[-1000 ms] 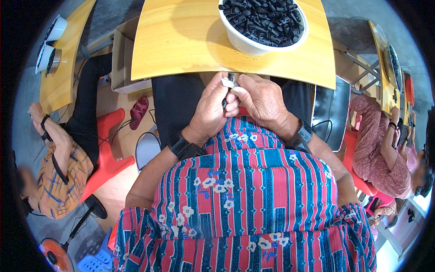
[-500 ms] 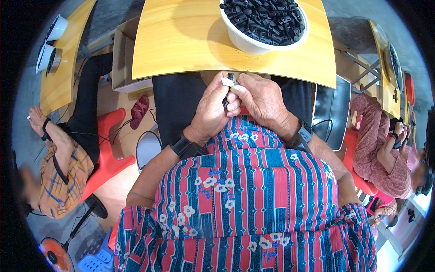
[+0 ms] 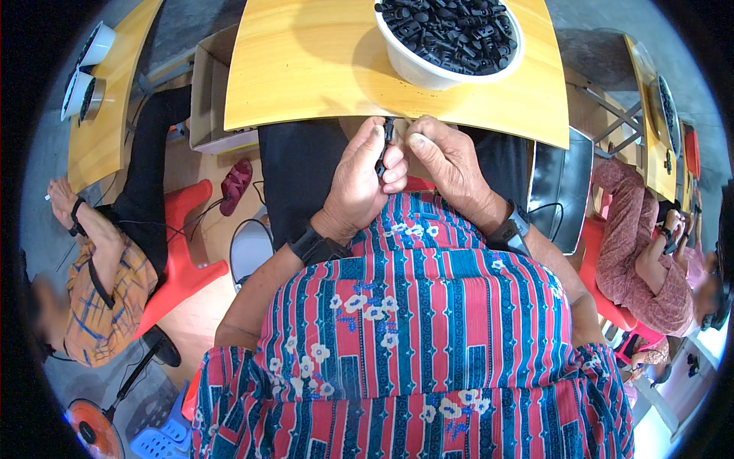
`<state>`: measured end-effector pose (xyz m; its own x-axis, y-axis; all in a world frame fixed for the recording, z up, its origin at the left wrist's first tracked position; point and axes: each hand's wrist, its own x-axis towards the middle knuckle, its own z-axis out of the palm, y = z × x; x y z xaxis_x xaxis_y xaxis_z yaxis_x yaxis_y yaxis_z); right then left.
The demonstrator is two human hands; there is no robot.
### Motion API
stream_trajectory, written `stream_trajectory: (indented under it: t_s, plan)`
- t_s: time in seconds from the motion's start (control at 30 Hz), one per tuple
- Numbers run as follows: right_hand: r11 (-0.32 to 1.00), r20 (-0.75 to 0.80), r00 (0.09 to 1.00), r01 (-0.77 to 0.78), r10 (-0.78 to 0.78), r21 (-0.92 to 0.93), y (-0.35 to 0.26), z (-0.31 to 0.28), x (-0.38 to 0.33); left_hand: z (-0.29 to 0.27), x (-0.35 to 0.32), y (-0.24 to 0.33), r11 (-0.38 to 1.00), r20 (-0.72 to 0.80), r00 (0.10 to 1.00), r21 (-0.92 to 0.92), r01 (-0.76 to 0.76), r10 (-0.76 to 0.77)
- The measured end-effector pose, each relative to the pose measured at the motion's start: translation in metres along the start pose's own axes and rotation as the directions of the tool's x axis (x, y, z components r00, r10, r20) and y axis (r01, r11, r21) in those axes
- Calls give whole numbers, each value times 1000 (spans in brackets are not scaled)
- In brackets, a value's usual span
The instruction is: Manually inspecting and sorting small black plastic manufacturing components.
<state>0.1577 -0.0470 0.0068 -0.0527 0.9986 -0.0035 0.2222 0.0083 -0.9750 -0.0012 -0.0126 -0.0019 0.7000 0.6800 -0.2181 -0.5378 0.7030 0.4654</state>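
Note:
Over my lap, just off the table's near edge, my left hand (image 3: 354,177) is closed on a small black plastic part (image 3: 388,131). It stands roughly upright between thumb and fingers, its top end sticking out. Slightly apart on the right, my right hand (image 3: 453,159) has its thumb pressed to its curled fingers. Whatever may be in that pinch is hidden. On the yellow table (image 3: 298,69) ahead sits a white bowl (image 3: 428,76) heaped with similar small black parts (image 3: 451,34).
A cardboard box (image 3: 210,96) stands left of the table, a black bin-like container (image 3: 562,187) on the right. A red slipper (image 3: 235,187) lies on the floor. People sit on red chairs (image 3: 180,260) at side tables with more bowls (image 3: 76,96). An orange fan (image 3: 95,428) stands lower left.
My right hand has drawn away to the right from the black part. The small whitish piece that showed between my hands is out of sight. My left hand keeps its hold.

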Motion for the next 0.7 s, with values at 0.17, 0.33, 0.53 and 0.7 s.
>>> stream_trajectory:
  t_s: [0.17,0.33,0.53,0.7]
  plan:
    - [988,-186,979,53,-80,-146,-7,1,-2,-2,-1,-1,1000,2,1000,26,-4,4]
    - [957,-192,961,148,-199,-250,-11,3,-5,-2,-1,0,1000,-18,1000,5,0,0]
    - [859,-23,937,310,-349,-407,-11,0,-5,-7,-1,-3,1000,-23,1000,11,-17,17]
    - [809,45,935,328,-352,-488,-14,0,-4,-13,0,-4,1000,16,1000,-16,-21,21]
